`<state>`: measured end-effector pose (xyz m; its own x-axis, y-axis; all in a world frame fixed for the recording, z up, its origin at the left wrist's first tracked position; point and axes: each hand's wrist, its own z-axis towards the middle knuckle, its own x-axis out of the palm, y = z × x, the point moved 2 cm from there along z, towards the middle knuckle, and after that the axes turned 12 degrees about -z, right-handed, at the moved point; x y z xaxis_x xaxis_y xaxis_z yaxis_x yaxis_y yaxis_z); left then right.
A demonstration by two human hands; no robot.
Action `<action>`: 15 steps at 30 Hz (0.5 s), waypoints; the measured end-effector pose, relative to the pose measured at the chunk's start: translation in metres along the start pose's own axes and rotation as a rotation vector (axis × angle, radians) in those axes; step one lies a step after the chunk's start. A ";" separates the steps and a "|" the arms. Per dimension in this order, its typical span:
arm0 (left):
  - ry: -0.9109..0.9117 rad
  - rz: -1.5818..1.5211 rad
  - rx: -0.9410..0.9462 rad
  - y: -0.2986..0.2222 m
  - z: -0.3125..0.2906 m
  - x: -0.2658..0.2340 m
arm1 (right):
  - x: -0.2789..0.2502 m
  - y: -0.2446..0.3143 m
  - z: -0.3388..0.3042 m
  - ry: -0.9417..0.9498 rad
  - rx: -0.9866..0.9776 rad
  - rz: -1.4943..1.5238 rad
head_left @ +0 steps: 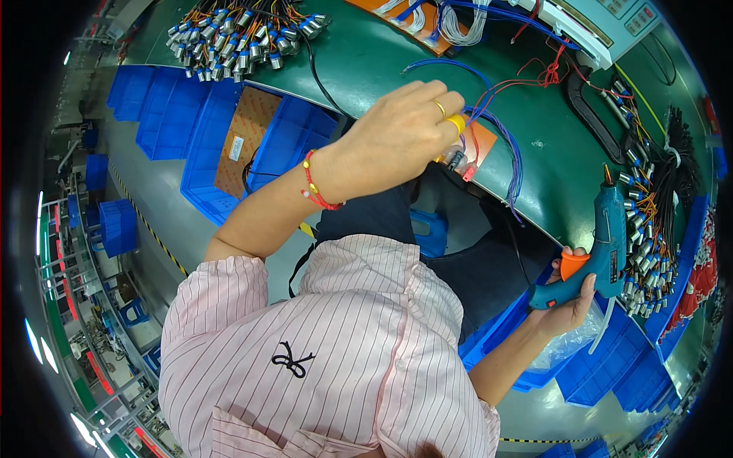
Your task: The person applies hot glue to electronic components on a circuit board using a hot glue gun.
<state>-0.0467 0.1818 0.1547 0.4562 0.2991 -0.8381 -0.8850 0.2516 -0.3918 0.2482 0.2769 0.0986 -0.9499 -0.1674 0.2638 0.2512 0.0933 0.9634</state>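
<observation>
My right hand (pixel 569 305) is wrapped round the handle of a teal hot glue gun (pixel 607 237) with an orange trigger (pixel 574 265). The gun's nozzle points toward the far side of the bench. At the bench's near edge my left hand (pixel 408 137) is closed, its fingertips turned down and partly hidden. A yellow band (pixel 456 124) shows at one finger. Blue and red wires (pixel 500 131) pass right beside these fingers. Just under them are a small dark part (pixel 456 160) and a red connector (pixel 469 174), at an orange board (pixel 481 146) on the bench.
On the green bench (pixel 359 65) lie a heap of silver-and-blue wired parts (pixel 233 38) and more such parts (pixel 649 259) at right. A black curved bracket (pixel 592 114) and a white machine (pixel 603 30) stand farther back. Blue bins (pixel 202 164) line the near side.
</observation>
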 end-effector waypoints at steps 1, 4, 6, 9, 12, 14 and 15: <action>-0.021 -0.020 -0.027 0.005 0.000 -0.002 | 0.000 0.000 0.000 -0.002 0.001 -0.001; -0.133 -0.200 -0.120 0.009 0.001 -0.009 | -0.005 -0.002 0.001 -0.007 -0.004 -0.001; -0.229 -0.360 -0.191 0.009 0.001 -0.011 | -0.005 -0.002 0.003 -0.004 0.002 0.005; -0.436 -1.088 -0.328 0.007 0.009 -0.011 | -0.004 -0.001 0.004 -0.001 0.002 0.004; -0.395 -1.146 -0.363 0.008 0.028 -0.017 | -0.002 -0.001 0.004 0.001 0.006 0.003; -0.335 -1.040 -0.319 0.008 0.044 -0.003 | -0.004 -0.001 0.004 -0.004 0.010 0.005; -0.277 -0.925 -0.280 0.008 0.052 0.004 | -0.005 -0.003 0.004 0.025 0.009 0.016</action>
<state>-0.0471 0.2330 0.1680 0.9497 0.3084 -0.0551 -0.1457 0.2789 -0.9492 0.2519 0.2814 0.0945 -0.9408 -0.1905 0.2803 0.2645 0.1046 0.9587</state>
